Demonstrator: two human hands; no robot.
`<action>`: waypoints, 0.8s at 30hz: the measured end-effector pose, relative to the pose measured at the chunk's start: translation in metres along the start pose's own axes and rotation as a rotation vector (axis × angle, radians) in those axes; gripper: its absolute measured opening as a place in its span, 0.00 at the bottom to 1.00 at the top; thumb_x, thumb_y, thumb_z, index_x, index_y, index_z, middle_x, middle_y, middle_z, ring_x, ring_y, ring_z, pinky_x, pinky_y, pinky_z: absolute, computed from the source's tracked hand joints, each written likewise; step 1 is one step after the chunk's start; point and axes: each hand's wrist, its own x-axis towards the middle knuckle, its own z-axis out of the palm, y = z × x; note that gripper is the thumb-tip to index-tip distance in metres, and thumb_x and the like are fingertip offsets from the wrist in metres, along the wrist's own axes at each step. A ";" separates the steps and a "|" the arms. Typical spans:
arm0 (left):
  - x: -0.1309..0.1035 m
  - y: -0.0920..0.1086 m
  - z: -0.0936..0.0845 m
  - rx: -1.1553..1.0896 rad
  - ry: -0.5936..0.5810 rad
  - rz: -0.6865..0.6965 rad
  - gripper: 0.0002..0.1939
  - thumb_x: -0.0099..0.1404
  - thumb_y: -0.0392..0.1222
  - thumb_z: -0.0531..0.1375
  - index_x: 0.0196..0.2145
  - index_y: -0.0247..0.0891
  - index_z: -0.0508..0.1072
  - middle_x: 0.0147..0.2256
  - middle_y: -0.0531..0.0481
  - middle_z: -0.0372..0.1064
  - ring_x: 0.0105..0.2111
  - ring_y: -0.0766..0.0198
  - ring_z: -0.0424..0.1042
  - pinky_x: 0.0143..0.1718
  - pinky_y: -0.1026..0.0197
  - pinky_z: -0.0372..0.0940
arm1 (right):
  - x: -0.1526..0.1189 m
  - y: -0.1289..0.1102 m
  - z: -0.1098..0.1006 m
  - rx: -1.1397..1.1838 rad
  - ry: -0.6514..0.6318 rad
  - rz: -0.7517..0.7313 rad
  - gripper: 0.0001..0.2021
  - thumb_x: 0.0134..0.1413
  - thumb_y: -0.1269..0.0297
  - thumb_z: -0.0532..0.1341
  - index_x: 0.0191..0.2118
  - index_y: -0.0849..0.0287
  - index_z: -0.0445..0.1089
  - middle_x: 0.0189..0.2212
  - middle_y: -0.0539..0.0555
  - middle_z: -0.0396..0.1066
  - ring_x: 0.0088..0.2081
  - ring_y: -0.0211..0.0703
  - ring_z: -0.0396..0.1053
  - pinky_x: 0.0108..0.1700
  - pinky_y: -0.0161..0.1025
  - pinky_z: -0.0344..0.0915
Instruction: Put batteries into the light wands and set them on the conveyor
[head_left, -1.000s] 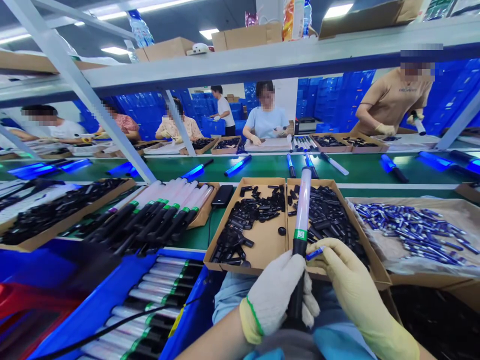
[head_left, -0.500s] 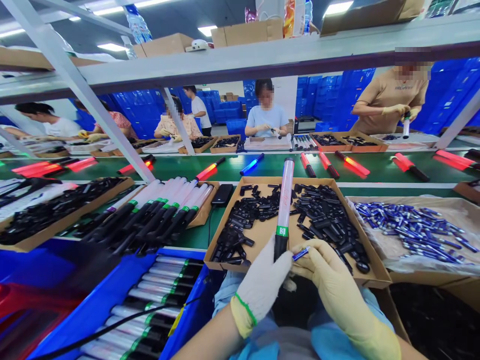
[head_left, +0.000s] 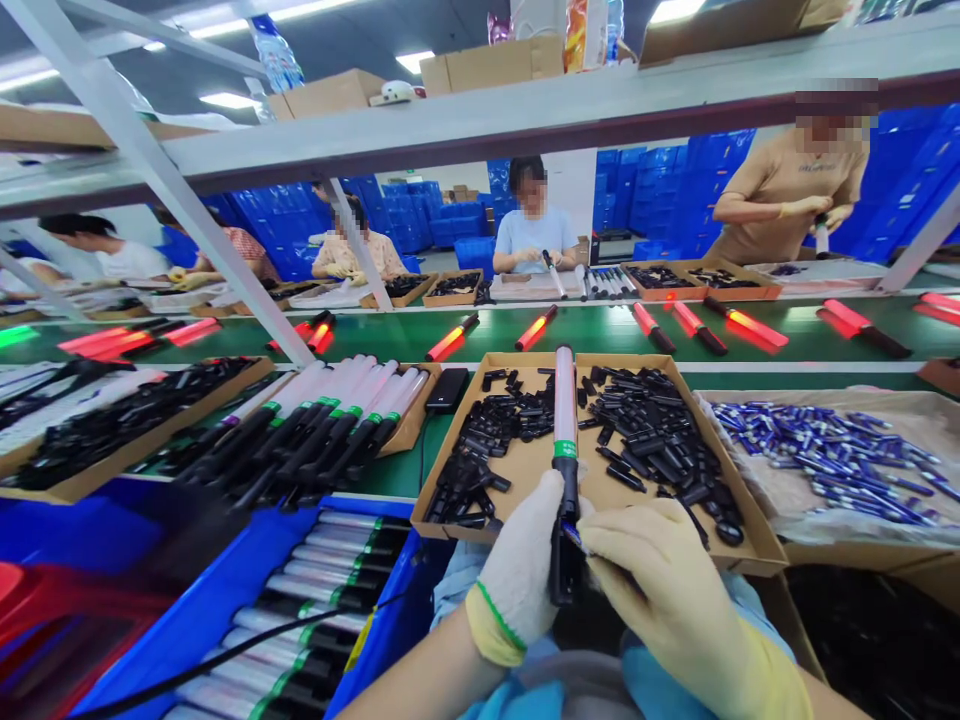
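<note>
My gloved left hand (head_left: 525, 570) is wrapped round the black handle of a light baton (head_left: 565, 410), which has a pale clear tube and a green label band. The baton stands nearly upright, with an open slot in its handle turned towards me. At this slot, my gloved right hand (head_left: 660, 565) pinches a small blue battery (head_left: 573, 535), mostly covered by the fingers. Whether the battery lies inside the slot I cannot tell. Behind the baton is a cardboard tray (head_left: 724, 455) of small black plastic pieces (head_left: 660, 430).
Blue batteries (head_left: 832, 460) fill a lined tray at right. Finished-looking batons (head_left: 322, 430) are piled at left, above a blue bin (head_left: 187, 600) holding more. Lit red batons lie on a green belt (head_left: 487, 340); co-workers sit beyond. A shelf beam (head_left: 450, 130) crosses overhead.
The baton has come lower, and its handle has turned so the slot shows. My right hand has brought the battery to the handle. Batons on the belt have shifted right.
</note>
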 end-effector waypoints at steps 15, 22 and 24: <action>0.006 -0.005 0.010 -0.121 0.225 -0.013 0.12 0.70 0.42 0.57 0.30 0.34 0.71 0.24 0.54 0.66 0.23 0.73 0.67 0.24 0.74 0.64 | -0.003 -0.005 -0.007 0.002 -0.274 0.026 0.14 0.67 0.58 0.55 0.53 0.54 0.70 0.50 0.49 0.75 0.52 0.46 0.68 0.51 0.45 0.61; 0.002 0.001 0.009 0.196 0.334 -0.033 0.11 0.69 0.48 0.58 0.44 0.39 0.69 0.23 0.54 0.68 0.15 0.69 0.66 0.12 0.71 0.57 | -0.027 0.114 -0.056 -0.532 -0.399 0.528 0.19 0.69 0.63 0.47 0.53 0.51 0.72 0.53 0.53 0.72 0.54 0.42 0.68 0.56 0.40 0.64; -0.001 0.002 0.008 0.246 0.378 -0.042 0.13 0.68 0.49 0.59 0.44 0.38 0.69 0.24 0.53 0.69 0.16 0.69 0.67 0.13 0.71 0.58 | -0.040 0.167 -0.086 -0.689 -0.443 0.703 0.17 0.64 0.68 0.50 0.43 0.59 0.77 0.43 0.62 0.75 0.45 0.50 0.73 0.48 0.45 0.68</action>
